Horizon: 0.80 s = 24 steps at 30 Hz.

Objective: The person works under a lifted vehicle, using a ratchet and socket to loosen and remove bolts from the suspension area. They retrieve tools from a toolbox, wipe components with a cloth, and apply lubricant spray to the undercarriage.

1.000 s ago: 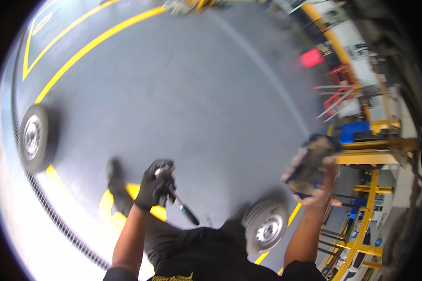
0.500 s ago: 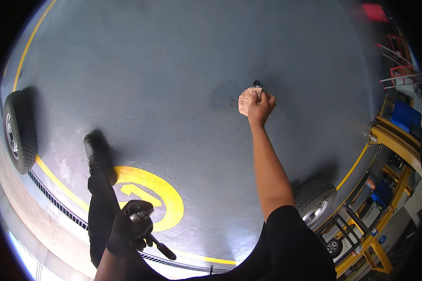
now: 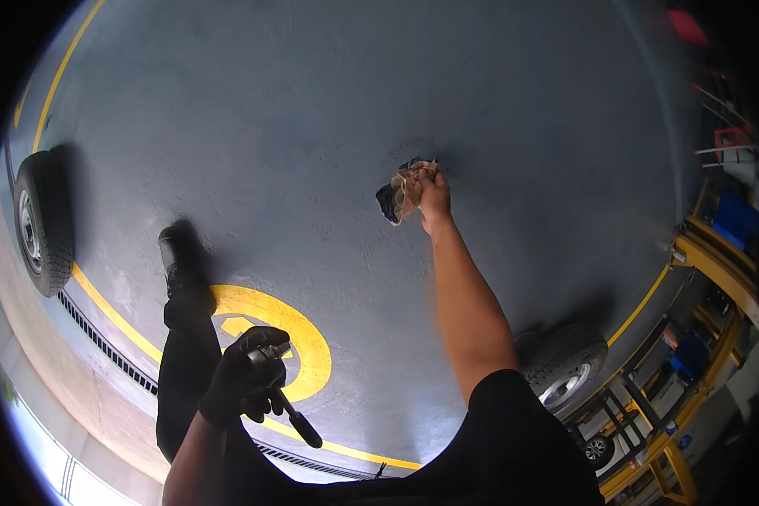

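Observation:
My left hand (image 3: pixel 243 371), in a black glove, is closed around a ratchet (image 3: pixel 305 428). Its metal head shows above the fingers, and the dark handle sticks out below, toward the lower right. My right hand (image 3: pixel 433 199) is bare and reaches far forward over the grey floor (image 3: pixel 329 110). Between its thumb and fingers is a crumpled brown rag (image 3: pixel 406 187) with blackish patches at its left and upper edges. Whether the rag touches the floor I cannot tell.
One wheel (image 3: pixel 42 223) stands at the left, another wheel (image 3: pixel 565 367) at the lower right by my right arm. My boot (image 3: pixel 181 261) is on the floor near a yellow painted ring (image 3: pixel 312 346). Yellow-framed equipment (image 3: pixel 717 261) lines the right side.
My right hand has moved left and slightly nearer with the rag, which is now more crumpled and shows dark patches. My left hand, still holding the ratchet, has shifted slightly up and right.

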### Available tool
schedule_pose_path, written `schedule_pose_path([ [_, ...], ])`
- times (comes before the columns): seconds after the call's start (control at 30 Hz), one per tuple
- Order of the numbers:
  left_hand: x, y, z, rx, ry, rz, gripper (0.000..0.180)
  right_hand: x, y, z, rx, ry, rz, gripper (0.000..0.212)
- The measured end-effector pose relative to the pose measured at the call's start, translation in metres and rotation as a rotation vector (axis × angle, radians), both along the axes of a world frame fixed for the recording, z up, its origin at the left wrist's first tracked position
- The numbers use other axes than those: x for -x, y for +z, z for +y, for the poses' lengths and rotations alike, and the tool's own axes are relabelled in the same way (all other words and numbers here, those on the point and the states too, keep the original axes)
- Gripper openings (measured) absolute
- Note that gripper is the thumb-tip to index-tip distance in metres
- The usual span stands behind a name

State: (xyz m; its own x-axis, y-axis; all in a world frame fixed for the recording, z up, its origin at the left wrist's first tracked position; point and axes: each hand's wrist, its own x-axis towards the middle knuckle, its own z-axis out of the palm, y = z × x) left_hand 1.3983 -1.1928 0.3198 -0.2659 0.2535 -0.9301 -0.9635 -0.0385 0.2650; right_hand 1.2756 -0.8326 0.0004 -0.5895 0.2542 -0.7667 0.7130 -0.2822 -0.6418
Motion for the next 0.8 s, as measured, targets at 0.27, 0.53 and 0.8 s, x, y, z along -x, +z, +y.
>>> schedule_pose_path([
  [0.27, -0.002, 0.01, -0.004, 0.171, -0.182, 0.02, 0.04, 0.053, -0.047, 0.004, -1.05, 0.696, 0.151, 0.033],
  [0.53, 0.015, 0.028, -0.033, -0.135, -0.485, 0.334, 0.044, -0.076, 0.154, -0.058, 0.439, 1.104, -0.333, 0.035],
  [0.8, 0.003, 0.004, -0.08, -0.409, 0.174, 0.215, 0.03, -0.056, 0.501, -0.066, 1.186, 0.196, -0.186, 0.054],
])
